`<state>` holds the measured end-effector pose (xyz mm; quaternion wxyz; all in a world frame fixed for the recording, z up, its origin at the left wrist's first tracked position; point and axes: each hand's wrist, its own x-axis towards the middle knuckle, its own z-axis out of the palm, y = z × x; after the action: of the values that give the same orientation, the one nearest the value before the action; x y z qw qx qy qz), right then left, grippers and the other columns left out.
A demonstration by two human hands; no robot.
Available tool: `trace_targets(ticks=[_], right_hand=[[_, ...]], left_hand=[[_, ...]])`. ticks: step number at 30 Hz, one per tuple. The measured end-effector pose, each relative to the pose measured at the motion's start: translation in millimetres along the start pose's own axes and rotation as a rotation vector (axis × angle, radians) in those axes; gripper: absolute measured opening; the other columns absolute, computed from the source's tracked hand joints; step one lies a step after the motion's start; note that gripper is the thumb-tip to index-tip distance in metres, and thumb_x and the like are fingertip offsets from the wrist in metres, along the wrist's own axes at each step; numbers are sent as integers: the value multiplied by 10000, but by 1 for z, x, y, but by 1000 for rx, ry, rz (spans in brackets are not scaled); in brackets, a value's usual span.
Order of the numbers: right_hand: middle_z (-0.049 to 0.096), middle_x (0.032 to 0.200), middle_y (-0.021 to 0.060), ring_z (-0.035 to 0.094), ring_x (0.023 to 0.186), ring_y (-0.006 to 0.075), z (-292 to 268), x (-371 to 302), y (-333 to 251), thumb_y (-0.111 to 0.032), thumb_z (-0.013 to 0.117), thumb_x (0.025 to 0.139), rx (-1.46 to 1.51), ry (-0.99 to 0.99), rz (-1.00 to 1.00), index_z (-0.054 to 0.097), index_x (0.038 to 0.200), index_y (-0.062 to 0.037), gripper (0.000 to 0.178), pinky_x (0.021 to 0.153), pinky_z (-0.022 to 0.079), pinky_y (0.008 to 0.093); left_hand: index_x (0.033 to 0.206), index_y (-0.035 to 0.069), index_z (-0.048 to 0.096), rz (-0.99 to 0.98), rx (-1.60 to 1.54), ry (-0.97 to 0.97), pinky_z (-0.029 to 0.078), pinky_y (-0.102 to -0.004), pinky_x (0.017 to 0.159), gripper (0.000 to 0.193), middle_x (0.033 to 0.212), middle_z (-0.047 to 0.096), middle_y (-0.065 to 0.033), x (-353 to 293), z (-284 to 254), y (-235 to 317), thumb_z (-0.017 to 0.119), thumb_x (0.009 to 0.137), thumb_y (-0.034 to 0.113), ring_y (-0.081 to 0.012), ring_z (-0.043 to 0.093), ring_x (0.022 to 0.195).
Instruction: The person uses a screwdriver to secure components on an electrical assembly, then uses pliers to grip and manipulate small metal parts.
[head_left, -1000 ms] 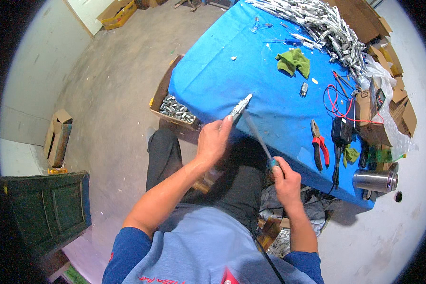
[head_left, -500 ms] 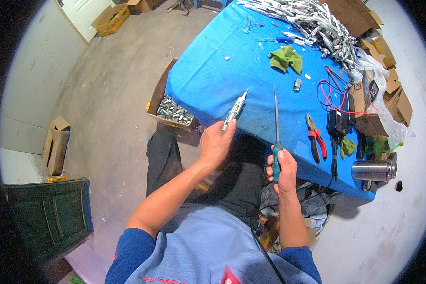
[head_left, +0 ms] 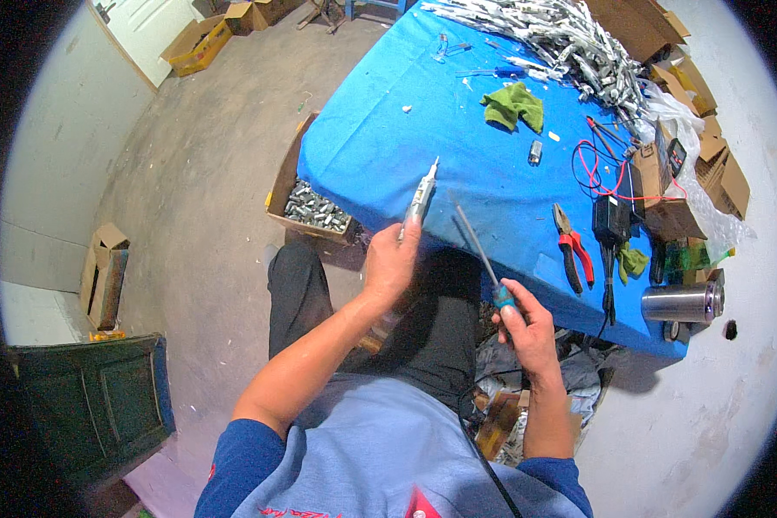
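Observation:
My left hand (head_left: 390,262) is closed around a slim white-and-grey pen-shaped device (head_left: 420,197), its narrow tip pointing up and away over the table's near edge. In my right hand (head_left: 527,328) is a screwdriver (head_left: 475,237) with a teal handle and a long metal shaft. The shaft slants up to the left, toward the device but apart from it. Both hands are in front of the blue-covered table (head_left: 371,138). Pliers (head_left: 571,248) with red and black handles lie to the right, and a small metal cylinder (head_left: 535,153) lies farther back.
A heap of long white-and-grey pieces (head_left: 570,43) covers the table's far right. Nearby are a green cloth (head_left: 513,106), a black adapter (head_left: 611,217), red wire leads (head_left: 589,164) and a steel tumbler (head_left: 680,304). A cardboard box of metal cylinders (head_left: 315,207) stands left of the table.
The screwdriver has swung from nearly upright to a leftward slant as my right hand turned and lowered slightly. My left hand's device has tipped more upright.

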<state>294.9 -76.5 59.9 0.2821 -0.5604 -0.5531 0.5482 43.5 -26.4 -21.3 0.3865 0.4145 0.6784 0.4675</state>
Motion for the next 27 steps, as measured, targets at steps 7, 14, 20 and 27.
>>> trace_targets(ticks=[7,14,20,27], right_hand=[[680,1120,192,677,1010,297,-4,6,-6,-126,638,902,-421,-23,-369,593,1294,-23,408,883,510,344],[664,895,151,654,774,322,-10,13,-32,-127,655,884,-601,-37,-416,623,1267,-85,387,692,515,376],[669,865,112,660,752,297,-12,16,-55,-121,663,873,-768,-42,-517,635,1254,-114,381,645,525,383],[564,755,84,609,650,284,-18,26,-74,-123,705,816,-1023,-68,-660,622,1252,-150,445,555,494,403]], left_hand=[[616,56,465,-216,-329,-147,283,-311,485,620,596,411,40,7,-11,0,463,1001,542,-99,346,566],[643,102,450,-285,-353,-141,261,-290,449,586,576,388,51,8,-16,7,493,973,584,-80,338,515],[616,51,474,-235,-290,-153,298,-318,501,642,599,407,29,11,-15,2,471,984,577,-99,359,586],[624,13,482,-225,-233,-160,312,-338,511,683,600,421,16,13,-17,0,448,985,591,-109,369,602]])
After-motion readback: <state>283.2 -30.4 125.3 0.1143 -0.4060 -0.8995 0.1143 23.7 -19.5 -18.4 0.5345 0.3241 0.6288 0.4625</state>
